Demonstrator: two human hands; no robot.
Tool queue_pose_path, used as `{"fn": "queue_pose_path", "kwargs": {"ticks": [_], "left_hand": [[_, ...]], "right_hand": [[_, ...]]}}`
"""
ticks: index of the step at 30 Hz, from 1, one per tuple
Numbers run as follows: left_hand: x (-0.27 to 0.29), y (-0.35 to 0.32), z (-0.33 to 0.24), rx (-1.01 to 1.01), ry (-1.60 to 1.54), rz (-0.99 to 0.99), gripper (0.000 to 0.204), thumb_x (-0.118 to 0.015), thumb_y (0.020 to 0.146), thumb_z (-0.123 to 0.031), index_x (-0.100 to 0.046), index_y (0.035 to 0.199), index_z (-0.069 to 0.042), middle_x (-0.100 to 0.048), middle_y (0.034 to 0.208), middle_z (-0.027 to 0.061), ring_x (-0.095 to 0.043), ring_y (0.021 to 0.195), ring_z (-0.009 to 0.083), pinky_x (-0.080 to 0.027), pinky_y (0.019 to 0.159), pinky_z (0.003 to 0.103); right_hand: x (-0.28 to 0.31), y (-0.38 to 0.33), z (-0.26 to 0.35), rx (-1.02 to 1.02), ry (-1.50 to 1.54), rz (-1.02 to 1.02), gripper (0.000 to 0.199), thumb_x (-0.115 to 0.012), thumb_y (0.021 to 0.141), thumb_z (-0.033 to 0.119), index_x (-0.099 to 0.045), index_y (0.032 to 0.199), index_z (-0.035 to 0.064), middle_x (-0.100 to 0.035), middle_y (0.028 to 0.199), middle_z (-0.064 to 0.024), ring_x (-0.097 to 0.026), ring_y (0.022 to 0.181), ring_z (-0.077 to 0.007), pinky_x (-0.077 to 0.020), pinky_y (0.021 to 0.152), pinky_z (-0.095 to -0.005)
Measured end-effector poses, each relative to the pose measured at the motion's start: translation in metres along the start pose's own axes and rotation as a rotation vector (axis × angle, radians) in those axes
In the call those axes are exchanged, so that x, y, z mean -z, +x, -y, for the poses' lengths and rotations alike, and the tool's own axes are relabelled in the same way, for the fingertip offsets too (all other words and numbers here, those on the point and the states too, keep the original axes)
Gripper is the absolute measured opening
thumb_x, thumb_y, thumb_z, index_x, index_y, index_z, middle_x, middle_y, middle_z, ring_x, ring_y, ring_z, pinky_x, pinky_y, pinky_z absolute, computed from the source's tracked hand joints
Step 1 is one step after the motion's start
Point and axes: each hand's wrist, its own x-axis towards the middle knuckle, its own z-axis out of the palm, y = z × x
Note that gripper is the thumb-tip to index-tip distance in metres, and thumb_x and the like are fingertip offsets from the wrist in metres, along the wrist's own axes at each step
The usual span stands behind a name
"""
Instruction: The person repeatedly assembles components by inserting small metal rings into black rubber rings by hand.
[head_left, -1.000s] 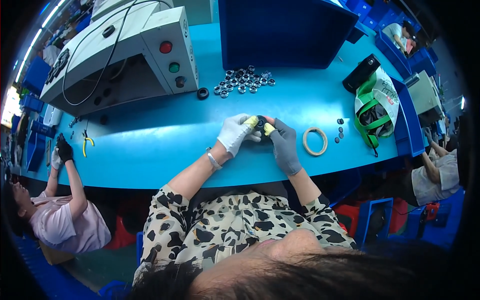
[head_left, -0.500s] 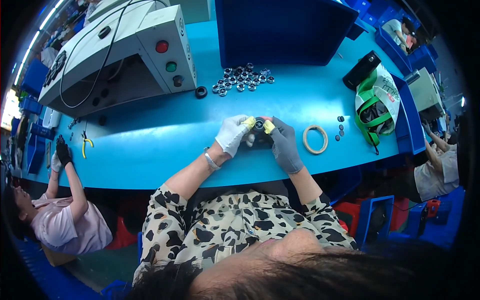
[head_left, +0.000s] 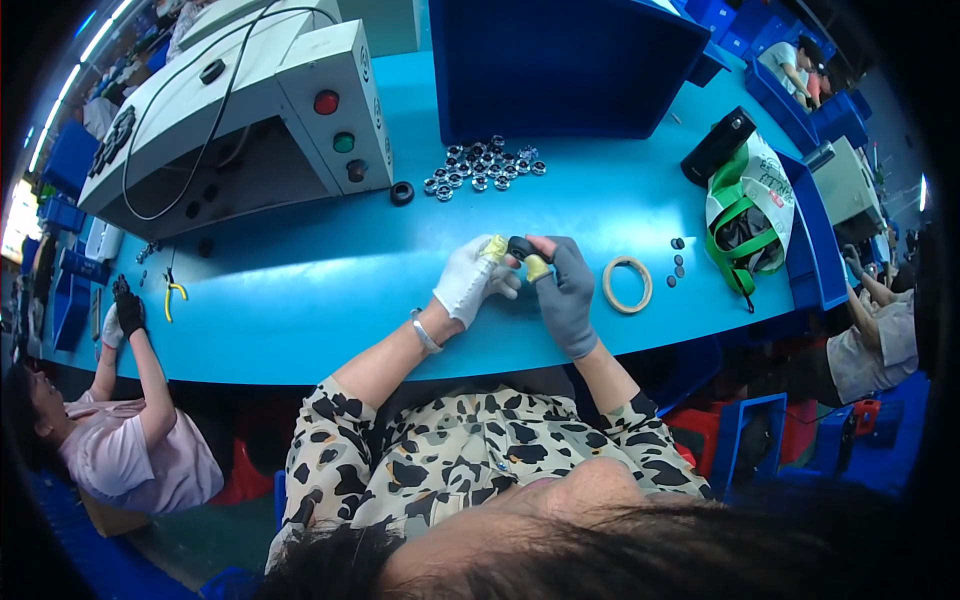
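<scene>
A small round black part like a little wheel (head_left: 519, 247) is held above the blue table in front of me. My left hand (head_left: 469, 280), in a white glove with a yellow thumb cover, pinches its left edge, other fingers curled below. My right hand (head_left: 568, 295), in a grey glove with a yellow thumb cover, grips its right side between thumb and a bare-tipped finger. The fingers partly hide the part. Beyond my hands lies a cluster of shiny silver-and-black rings (head_left: 482, 168). A loose black ring (head_left: 401, 193) sits by the machine.
A white machine (head_left: 330, 60) with coloured buttons stands far left, a large blue bin (head_left: 560, 70) behind. Rightward are a tape roll (head_left: 627, 285), several black discs (head_left: 679, 260), a green-white bag (head_left: 745, 215) and a black bottle (head_left: 718, 145). Yellow-handled pliers (head_left: 175, 292) lie near a co-worker (head_left: 140, 430).
The black part has turned in my fingers, its face now tilted away from me. My left hand's lower fingers have shifted and spread a little.
</scene>
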Motion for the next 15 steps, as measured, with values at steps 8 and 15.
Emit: {"fn": "queue_pose_path", "kwargs": {"ticks": [8,15], "left_hand": [[0.012,0.001,0.003,-0.117,0.064,0.135,0.042,-0.058,0.106,-0.019,-0.054,0.141,0.003,-0.066,0.122,0.0102,-0.067,0.1,0.0153,-0.058,0.085,0.028],[0.009,-0.003,-0.002,-0.066,0.033,0.141,0.039,-0.056,0.102,-0.008,-0.056,0.139,0.005,-0.067,0.12,0.0106,-0.068,0.102,0.0167,-0.058,0.088,0.03]], "right_hand": [[-0.007,0.001,0.002,0.014,0.116,-0.028,0.051,-0.075,0.081,-0.001,-0.065,0.131,0.0017,-0.058,0.125,-0.0134,-0.065,0.104,-0.0227,-0.0543,0.091,-0.0329],[-0.002,0.0,-0.005,-0.056,0.097,0.082,0.05,-0.072,0.086,0.001,-0.064,0.135,0.0023,-0.06,0.121,-0.0114,-0.065,0.104,-0.021,-0.0537,0.092,-0.0329]]}}
